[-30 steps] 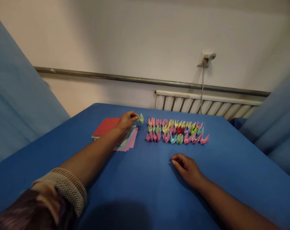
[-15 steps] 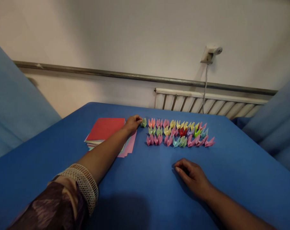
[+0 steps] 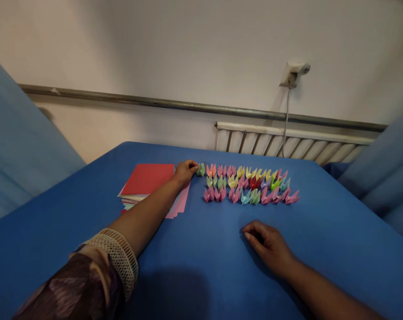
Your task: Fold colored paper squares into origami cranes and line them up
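My left hand (image 3: 185, 171) reaches far across the blue table (image 3: 201, 266) and pinches a small pale green folded paper piece (image 3: 201, 169), set down at the left end of the back row. Several small folded paper pieces (image 3: 251, 184) in pink, yellow, green, red and blue stand in three rows to its right. Under my left wrist lies a stack of coloured paper sheets (image 3: 148, 180) with a red sheet on top. My right hand (image 3: 269, 246) rests on the table nearer to me, fingers loosely curled and holding nothing.
A white radiator (image 3: 288, 144) and a metal rail (image 3: 188, 106) run along the wall behind the table. A wall socket with a cord (image 3: 293, 73) hangs above the radiator. Blue fabric (image 3: 17, 146) rises at left and right.
My left hand has lowered the green folded piece from above the table down to the left end of the back row. The camera view shifted slightly. My right hand stayed in place.
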